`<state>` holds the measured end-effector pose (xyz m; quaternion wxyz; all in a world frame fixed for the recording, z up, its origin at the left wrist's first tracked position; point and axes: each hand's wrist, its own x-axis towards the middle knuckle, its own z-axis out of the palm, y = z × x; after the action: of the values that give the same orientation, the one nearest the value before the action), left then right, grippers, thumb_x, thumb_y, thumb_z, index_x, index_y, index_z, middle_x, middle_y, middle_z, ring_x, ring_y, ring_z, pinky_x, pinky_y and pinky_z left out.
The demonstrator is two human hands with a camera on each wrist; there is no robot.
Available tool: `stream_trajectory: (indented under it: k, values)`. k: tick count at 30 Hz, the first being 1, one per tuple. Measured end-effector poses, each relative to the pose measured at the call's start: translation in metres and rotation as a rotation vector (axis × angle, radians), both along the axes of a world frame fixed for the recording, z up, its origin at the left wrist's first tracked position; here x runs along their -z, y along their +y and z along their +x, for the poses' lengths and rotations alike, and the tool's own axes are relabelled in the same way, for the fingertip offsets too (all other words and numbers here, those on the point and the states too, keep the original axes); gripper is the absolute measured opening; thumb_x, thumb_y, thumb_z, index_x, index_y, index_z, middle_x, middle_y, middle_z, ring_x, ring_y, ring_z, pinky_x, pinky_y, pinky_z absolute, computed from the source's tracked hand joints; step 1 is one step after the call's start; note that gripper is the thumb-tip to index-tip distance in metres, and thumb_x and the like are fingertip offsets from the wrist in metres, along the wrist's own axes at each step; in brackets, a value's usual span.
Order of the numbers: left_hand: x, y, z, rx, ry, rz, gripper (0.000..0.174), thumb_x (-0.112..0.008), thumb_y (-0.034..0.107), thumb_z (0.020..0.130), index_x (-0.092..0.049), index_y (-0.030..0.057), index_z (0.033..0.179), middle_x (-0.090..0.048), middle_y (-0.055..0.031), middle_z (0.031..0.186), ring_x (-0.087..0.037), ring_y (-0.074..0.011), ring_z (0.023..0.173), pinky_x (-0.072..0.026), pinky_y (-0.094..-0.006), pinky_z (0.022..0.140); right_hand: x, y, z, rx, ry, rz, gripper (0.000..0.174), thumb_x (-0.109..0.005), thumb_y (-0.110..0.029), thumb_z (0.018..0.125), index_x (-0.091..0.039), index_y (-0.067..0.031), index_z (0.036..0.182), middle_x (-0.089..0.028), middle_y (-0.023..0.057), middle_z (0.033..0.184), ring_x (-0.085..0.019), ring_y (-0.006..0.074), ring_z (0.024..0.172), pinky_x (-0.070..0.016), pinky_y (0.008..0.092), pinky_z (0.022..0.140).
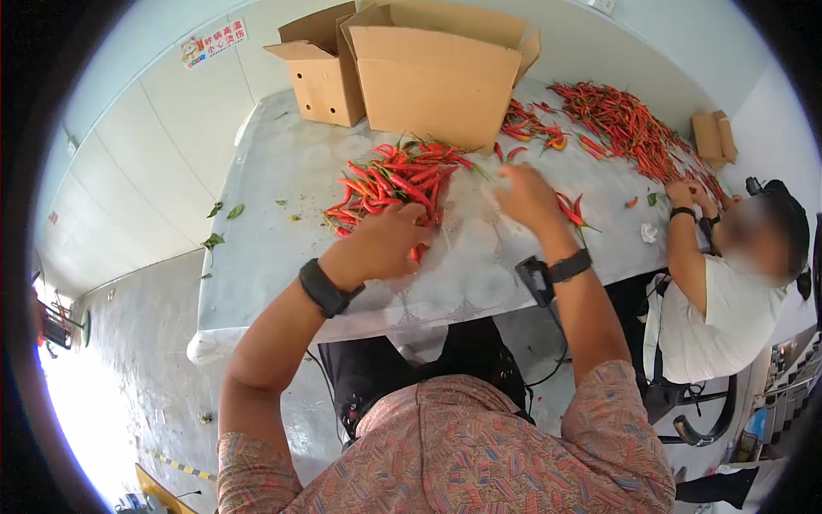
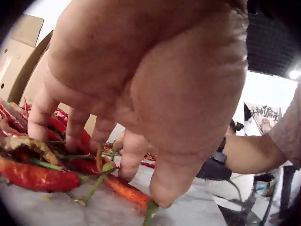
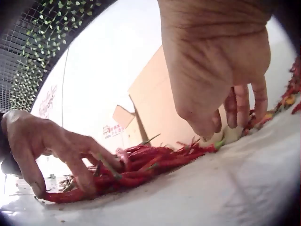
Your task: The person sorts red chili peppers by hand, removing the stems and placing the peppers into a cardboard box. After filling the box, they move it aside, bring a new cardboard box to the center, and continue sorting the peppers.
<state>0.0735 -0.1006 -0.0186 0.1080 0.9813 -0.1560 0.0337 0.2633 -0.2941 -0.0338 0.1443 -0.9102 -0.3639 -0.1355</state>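
A heap of red chili peppers with green stems lies on the table before me. Over its near right side my left hand reaches down with spread, bent fingers. In the left wrist view its thumb and forefinger stand at a single chili pepper at the heap's edge, while the other fingers reach in among the peppers. My right hand hovers right of the heap, fingers loosely bent and nothing visible in them. The right wrist view shows its fingertips close to a green stem at the heap's end.
Open cardboard boxes, one large and one smaller, stand behind the heap. A bigger chili pile spreads at the back right, where another person works. A few loose peppers lie right of my right hand. Leaves dot the left side.
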Motion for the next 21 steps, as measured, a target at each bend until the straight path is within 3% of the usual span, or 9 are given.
stream_trajectory:
  k: [4, 6, 8, 10, 15, 17, 18, 20, 21]
  values:
    - [0.013, 0.029, -0.004, -0.051, -0.127, 0.001, 0.032, -0.064, 0.012, 0.063, -0.065, 0.0139, 0.095, -0.048, -0.0143, 0.116, -0.051, -0.0327, 0.104, -0.0464, -0.0425, 0.08, -0.011, -0.072, 0.015, 0.342, 0.04, -0.128, 0.044, -0.066, -0.03, 0.07, -0.055, -0.0055, 0.104, -0.058, 0.0181, 0.102, -0.055, 0.0356, 0.097, -0.0458, 0.0419, 0.08]
    - [0.005, 0.041, -0.008, -0.172, 0.016, 0.043, 0.028, -0.063, 0.009, 0.064, -0.064, 0.009, 0.092, -0.048, -0.0227, 0.117, -0.048, -0.0358, 0.108, -0.043, -0.0439, 0.086, -0.001, -0.093, 0.022, 0.373, 0.027, -0.159, 0.043, -0.066, -0.03, 0.069, -0.055, -0.0048, 0.103, -0.058, 0.0187, 0.1, -0.056, 0.0353, 0.097, -0.0458, 0.0419, 0.08]
    - [0.008, 0.053, -0.009, -0.267, 0.038, -0.029, 0.025, -0.058, 0.007, 0.065, -0.064, 0.0077, 0.089, -0.049, -0.0225, 0.115, -0.048, -0.036, 0.107, -0.0432, -0.0427, 0.086, 0.005, -0.095, 0.028, 0.285, 0.108, -0.173, 0.04, -0.065, -0.027, 0.07, -0.056, -0.0035, 0.101, -0.06, 0.0196, 0.095, -0.057, 0.0348, 0.093, -0.046, 0.0417, 0.079]
    - [0.012, 0.062, -0.011, -0.301, -0.084, -0.057, 0.024, -0.059, 0.005, 0.062, -0.065, 0.0105, 0.085, -0.053, -0.0148, 0.108, -0.054, -0.0326, 0.096, -0.0454, -0.0395, 0.08, 0.007, -0.079, 0.025, 0.188, 0.079, -0.167, 0.037, -0.064, -0.025, 0.071, -0.056, -0.0032, 0.1, -0.061, 0.0197, 0.092, -0.058, 0.0351, 0.091, -0.0459, 0.0421, 0.078]
    - [0.014, 0.067, -0.016, -0.301, -0.14, -0.139, 0.023, -0.056, 0.005, 0.064, -0.065, 0.0078, 0.085, -0.057, -0.0146, 0.096, -0.054, -0.033, 0.092, -0.0444, -0.0396, 0.08, 0.006, -0.014, 0.007, -0.101, 0.052, -0.18, 0.027, -0.061, -0.021, 0.071, -0.059, -0.0018, 0.09, -0.064, 0.0155, 0.086, -0.06, 0.0341, 0.08, -0.0472, 0.0404, 0.073]
    - [0.008, 0.065, -0.016, -0.335, -0.125, -0.174, 0.022, -0.055, 0.006, 0.064, -0.064, 0.0066, 0.084, -0.058, -0.0148, 0.091, -0.053, -0.0331, 0.091, -0.044, -0.0402, 0.08, -0.004, 0.015, -0.006, -0.281, 0.334, -0.018, 0.02, -0.061, -0.019, 0.075, -0.059, -0.001, 0.084, -0.064, 0.0117, 0.079, -0.061, 0.0271, 0.073, -0.0483, 0.0365, 0.067]
    - [0.001, 0.062, -0.017, -0.355, -0.152, -0.167, 0.023, -0.056, 0.008, 0.068, -0.063, 0.0038, 0.089, -0.059, -0.0144, 0.097, -0.054, -0.0305, 0.094, -0.0434, -0.0383, 0.083, -0.007, 0.028, -0.011, -0.301, 0.334, -0.017, 0.02, -0.061, -0.019, 0.075, -0.059, -0.001, 0.084, -0.064, 0.0117, 0.079, -0.061, 0.0271, 0.073, -0.0483, 0.0365, 0.067]
    - [-0.013, 0.054, -0.016, -0.392, -0.182, -0.153, 0.026, -0.056, 0.011, 0.072, -0.062, 0.0009, 0.094, -0.059, -0.0141, 0.103, -0.054, -0.0279, 0.098, -0.0428, -0.0363, 0.086, -0.011, 0.052, -0.018, -0.352, 0.859, 0.296, 0.018, -0.06, -0.018, 0.08, -0.059, -0.0023, 0.088, -0.063, 0.0075, 0.079, -0.061, 0.0178, 0.072, -0.0498, 0.0325, 0.062]
    - [-0.021, 0.048, -0.015, -0.432, -0.109, -0.386, 0.027, -0.056, 0.013, 0.074, -0.062, 0.0006, 0.098, -0.061, -0.0133, 0.101, -0.056, -0.0244, 0.094, -0.0439, -0.0341, 0.084, -0.011, 0.061, -0.02, -0.37, 0.862, 0.292, 0.018, -0.06, -0.018, 0.08, -0.059, -0.0023, 0.088, -0.063, 0.0075, 0.079, -0.061, 0.0178, 0.072, -0.0498, 0.0325, 0.062]
